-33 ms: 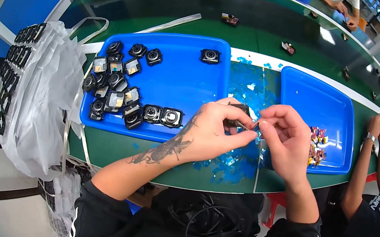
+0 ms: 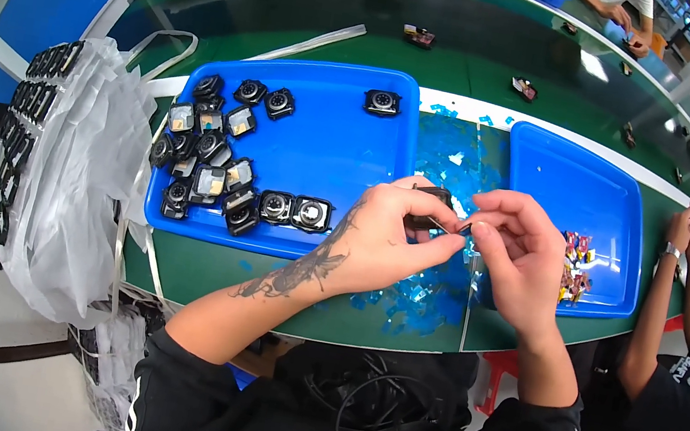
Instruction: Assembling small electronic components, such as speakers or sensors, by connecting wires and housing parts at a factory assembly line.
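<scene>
My left hand [image 2: 401,234] is closed round a black watch case [image 2: 432,195], mostly hidden by the fingers. A thin, light-edged part of it shows between thumb and forefinger. Thumb and fingertips of my right hand [image 2: 521,254] pinch a tiny dark piece [image 2: 465,228] right beside the case; its kind is too small to tell. Under both hands, scraps of blue film [image 2: 412,304] cover the green bench. To the left, a large blue tray [image 2: 327,158] holds several black watch cases [image 2: 276,207], some with round sensor backs up, others showing their open insides.
A smaller blue tray [image 2: 588,179] on the right holds small red and yellow parts [image 2: 576,263]. Beyond a white ledge, a green conveyor [image 2: 470,68] carries scattered assemblies [image 2: 418,37]. Stacked plastic sheets of cases [image 2: 87,172] stand at far left. A co-worker's arms [image 2: 675,262] rest at right.
</scene>
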`<state>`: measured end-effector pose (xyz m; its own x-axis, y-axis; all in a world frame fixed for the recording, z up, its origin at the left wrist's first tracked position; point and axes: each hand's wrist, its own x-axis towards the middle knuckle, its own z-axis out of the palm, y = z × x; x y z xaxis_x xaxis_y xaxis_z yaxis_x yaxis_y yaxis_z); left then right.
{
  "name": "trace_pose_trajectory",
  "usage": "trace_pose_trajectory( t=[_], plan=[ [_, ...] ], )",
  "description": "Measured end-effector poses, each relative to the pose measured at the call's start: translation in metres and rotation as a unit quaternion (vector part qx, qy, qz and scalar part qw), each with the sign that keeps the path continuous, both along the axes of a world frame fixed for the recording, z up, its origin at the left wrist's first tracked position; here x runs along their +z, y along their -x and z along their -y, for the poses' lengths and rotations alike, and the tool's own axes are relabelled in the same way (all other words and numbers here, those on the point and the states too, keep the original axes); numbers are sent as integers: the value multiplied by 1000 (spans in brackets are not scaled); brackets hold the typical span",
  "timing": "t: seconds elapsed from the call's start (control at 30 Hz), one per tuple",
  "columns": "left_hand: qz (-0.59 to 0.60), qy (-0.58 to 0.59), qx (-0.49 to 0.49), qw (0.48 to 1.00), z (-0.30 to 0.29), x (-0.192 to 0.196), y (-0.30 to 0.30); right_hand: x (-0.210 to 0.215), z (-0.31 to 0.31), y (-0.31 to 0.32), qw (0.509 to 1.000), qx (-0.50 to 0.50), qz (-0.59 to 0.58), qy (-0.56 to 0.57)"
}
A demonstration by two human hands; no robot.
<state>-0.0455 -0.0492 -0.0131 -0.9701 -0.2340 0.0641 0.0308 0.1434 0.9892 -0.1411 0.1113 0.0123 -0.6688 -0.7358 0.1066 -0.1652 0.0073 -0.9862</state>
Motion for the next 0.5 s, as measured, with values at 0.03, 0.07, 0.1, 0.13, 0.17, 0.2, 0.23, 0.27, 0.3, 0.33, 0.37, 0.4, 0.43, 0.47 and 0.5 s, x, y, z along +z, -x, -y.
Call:
trace_pose_trajectory(
  t=[0.03, 0.07, 0.1, 0.13, 0.17, 0.2, 0.23, 0.27, 0.3, 0.33, 0.37, 0.4, 0.43, 0.47, 0.5],
  plan=[
    [-1, -3, 0, 1000, 0, 1, 0, 1, 1, -3, 998, -34, -52, 14],
    [-13, 16, 4, 1000, 0, 3, 0, -3, -4, 1, 995, -23, -96, -2],
    [-24, 35, 10, 999, 0, 3, 0, -3, -3, 0, 995, -21, -96, -3],
    [-23, 34, 11, 999, 0, 2, -1, -2, -2, -1, 996, -30, -85, 2],
    [-25, 30, 17, 999, -1, 2, -2, -2, -1, -2, 996, -40, -74, 7],
    [-28, 25, 23, 999, -2, 1, -2, -2, -2, -2, 996, -40, -75, 5],
    [-29, 24, 23, 999, -2, 1, -2, -2, -2, -1, 997, -30, -71, 9],
    [-32, 29, 23, 999, -1, 0, -1, -2, -2, 0, 997, -20, -68, 13],
    [-34, 34, 23, 999, -1, -1, -1, -3, -2, 1, 997, -19, -68, 14],
    [-34, 34, 23, 999, -2, -1, -1, -4, 0, 0, 997, -28, -76, 7],
    [-44, 44, 28, 998, -3, -2, -1, -5, 2, 0, 996, -36, -83, 0],
    [-54, 53, 30, 997, -4, -1, -1, -3, 3, 1, 996, -37, -84, 0],
    [-54, 53, 30, 997, -4, -1, -1, 0, 5, 2, 981, -43, -189, -23],
    [-59, 55, 29, 996, -5, -1, 0, 2, 7, 2, 954, -48, -292, -45],
    [-63, 57, 30, 996, -5, -2, 0, 1, 7, 2, 954, -48, -292, -45]
  ],
)
